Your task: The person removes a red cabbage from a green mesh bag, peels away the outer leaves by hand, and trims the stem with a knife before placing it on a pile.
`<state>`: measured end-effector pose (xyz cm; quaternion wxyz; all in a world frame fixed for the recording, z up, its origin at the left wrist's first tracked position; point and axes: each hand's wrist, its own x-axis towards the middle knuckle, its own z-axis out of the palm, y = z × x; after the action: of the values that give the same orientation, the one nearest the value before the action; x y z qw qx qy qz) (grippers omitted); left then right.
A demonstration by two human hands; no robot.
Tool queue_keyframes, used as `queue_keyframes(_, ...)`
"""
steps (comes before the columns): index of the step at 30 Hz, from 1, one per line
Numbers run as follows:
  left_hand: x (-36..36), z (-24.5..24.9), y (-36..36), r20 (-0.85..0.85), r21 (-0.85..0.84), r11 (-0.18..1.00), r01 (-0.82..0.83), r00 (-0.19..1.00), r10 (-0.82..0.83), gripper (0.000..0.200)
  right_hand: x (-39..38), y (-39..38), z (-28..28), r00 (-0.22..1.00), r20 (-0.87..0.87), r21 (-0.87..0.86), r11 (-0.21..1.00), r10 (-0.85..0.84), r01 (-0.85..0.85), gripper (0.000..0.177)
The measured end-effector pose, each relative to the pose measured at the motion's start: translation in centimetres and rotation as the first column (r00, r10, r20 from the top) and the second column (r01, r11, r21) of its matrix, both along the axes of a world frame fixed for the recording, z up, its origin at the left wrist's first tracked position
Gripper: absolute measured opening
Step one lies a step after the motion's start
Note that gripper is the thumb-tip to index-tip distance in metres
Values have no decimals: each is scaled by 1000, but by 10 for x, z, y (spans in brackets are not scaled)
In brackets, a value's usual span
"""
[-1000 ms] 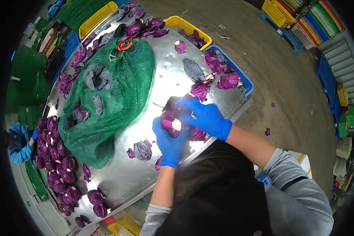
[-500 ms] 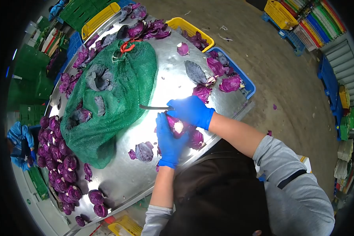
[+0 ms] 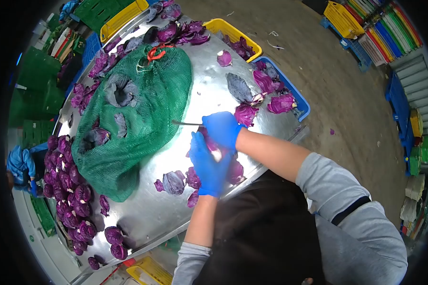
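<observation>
My right hand [image 3: 222,129], in a blue glove, is closed around a knife [image 3: 187,123]; its dark, narrow blade points left and the handle is hidden in the fist. Just below, my left hand [image 3: 209,170], gloved in blue too, grips a red cabbage [image 3: 216,155] with its pale stem end showing. The fingers partly cover the cabbage, and the right hand is close against its upper side. Loose purple leaves lie under and beside the hands, with a greyish outer leaf [image 3: 174,183] to the left. A green mesh sack [image 3: 169,90] lies left of the knife tip.
Many red cabbages [image 3: 71,194] are heaped along the metal table's [image 3: 169,221] left side. A blue crate [image 3: 303,105] and a yellow crate [image 3: 252,42] with leaves stand at the far right edge. Another person [image 3: 21,164] in blue is beyond the table at left.
My right hand has shifted slightly left and up with the knife, its wrist turned. My left hand has moved a little right with the cabbage, uncovering leaves beside it.
</observation>
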<state>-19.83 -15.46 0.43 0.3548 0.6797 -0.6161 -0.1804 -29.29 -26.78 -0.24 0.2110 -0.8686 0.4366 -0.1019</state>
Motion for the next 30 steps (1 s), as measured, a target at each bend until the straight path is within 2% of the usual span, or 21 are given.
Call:
queue_keyframes(1, -5, 9, 9, 149, -32, 999, 32, 988, -27, 71, -5, -7, -11, 1000, -11, -46, 999, -24, 23, 14)
queue_keyframes(2, -6, 13, 16, 298, -63, 996, 67, 953, -46, 76, -12, -17, -21, 994, -102, 87, 995, -47, 56, 26)
queue_keyframes(3, -4, 6, 24, 193, 15, 994, 111, 975, -112, 97, -18, -18, -26, 994, -99, 91, 994, -48, 57, 26)
queue_keyframes(5, 10, -2, 36, -13, -18, 989, 146, 989, -146, 96, -33, -12, -36, 974, -209, 135, 983, -91, 121, 30)
queue_keyframes(6, 15, -5, 40, -16, -23, 990, 142, 990, -142, 96, -36, -11, -40, 970, -220, 190, 971, -99, 142, 40)
queue_keyframes(7, 21, -11, 46, -82, -49, 991, 124, 988, -128, 95, -39, -11, -44, 971, -219, 189, 972, -97, 140, 40)
queue_keyframes(9, 31, -11, 55, -142, -52, 993, 111, 983, -117, 94, -43, 2, -53, 987, -17, 194, 968, -158, 158, 41)
queue_keyframes(10, 32, -3, 50, -91, 4, 990, 141, 986, -140, 93, -41, 7, -31, 988, -17, 196, 968, -156, 156, 41)
queue_keyframes(12, 28, 15, 37, -51, 60, 984, 168, 985, -166, 92, -44, 21, 17, 874, 391, 412, 904, -291, 117, 48)
queue_keyframes(13, 25, 25, 31, 23, 110, 980, 165, 986, -168, 84, -46, 29, 26, 876, 384, 412, 903, -291, 119, 48)
queue_keyframes(14, 22, 31, 25, 99, 159, 975, 157, 980, -174, 76, -49, 35, 32, 852, 450, 500, 866, -268, 9, 53)
queue_keyframes(15, 20, 33, 18, 96, 157, 975, 159, 980, -176, 76, -53, 42, 35, 817, 517, 571, 814, -255, -107, 59)
queue_keyframes(16, 17, 35, 12, 70, 241, 962, 132, 986, -153, 72, -59, 49, 26, 890, 448, 395, 912, -84, -113, 61)
queue_keyframes(17, 15, 36, 9, 48, 323, 940, 109, 990, -132, 68, -63, 53, 25, 888, 449, 394, 913, -93, -104, 61)
queue_keyframes(19, 16, 34, 7, 40, 334, 937, 106, 991, -126, 62, -67, 55, 25, 962, 205, 681, 732, -183, -6, 66)
queue_keyframes(21, 20, 24, 12, -45, 284, 944, 169, 986, -163, 68, -76, 54, 3, 967, 193, 694, 720, -169, -12, 65)
queue_keyframes(23, 17, 22, 15, -38, 259, 949, 179, 984, -175, 71, -85, 51, -17, 977, 161, 707, 707, -136, -19, 65)
queue_keyframes(25, 13, 18, 17, -41, 231, 956, 181, 984, -176, 74, -87, 59, -20, 964, 193, 706, 708, -185, -5, 60)
queue_keyframes(27, 15, 12, 19, -41, 199, 963, 181, 984, -176, 80, -80, 69, -26, 976, 175, 472, 881, -133, 36, 53)
queue_keyframes(28, 16, 9, 21, -38, 203, 963, 180, 984, -176, 80, -76, 70, -25, 975, 177, 475, 879, -134, 34, 53)
queue_keyframes(30, 16, 6, 23, -40, 170, 968, 185, 983, -181, 81, -72, 71, -18, 979, 69, 530, 838, -194, 129, 47)
